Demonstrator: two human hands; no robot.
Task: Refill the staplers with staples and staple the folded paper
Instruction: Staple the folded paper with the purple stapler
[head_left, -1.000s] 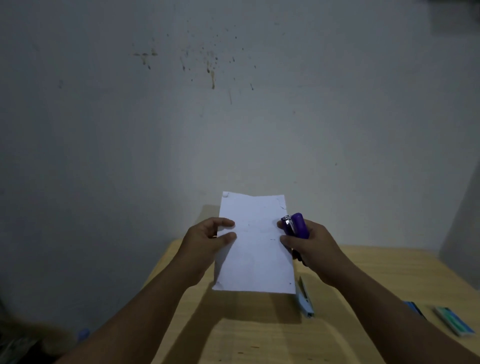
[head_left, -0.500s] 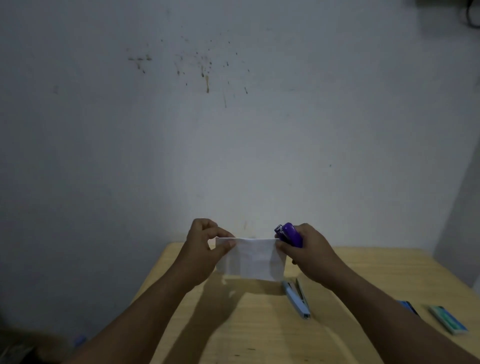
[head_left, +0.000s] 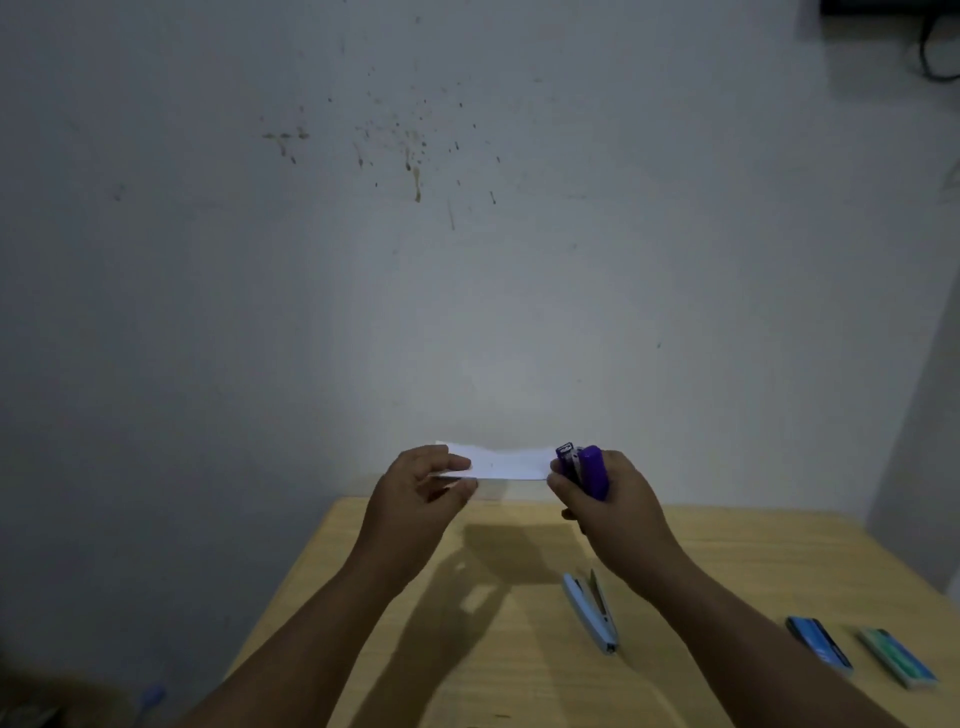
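Just below frame centre, the left hand (head_left: 415, 493) pinches the folded paper (head_left: 506, 464) between its fingers while the right hand (head_left: 618, 504) grips the purple stapler (head_left: 589, 470) at its right end. A blue stapler (head_left: 592, 610) lies open on the surface (head_left: 519, 665) lower right.

Folded white paper (head_left: 511, 464), purple stapler (head_left: 589, 470) touching

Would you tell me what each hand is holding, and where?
Left hand pinches the folded paper at its left end; right hand grips the purple stapler around its body.
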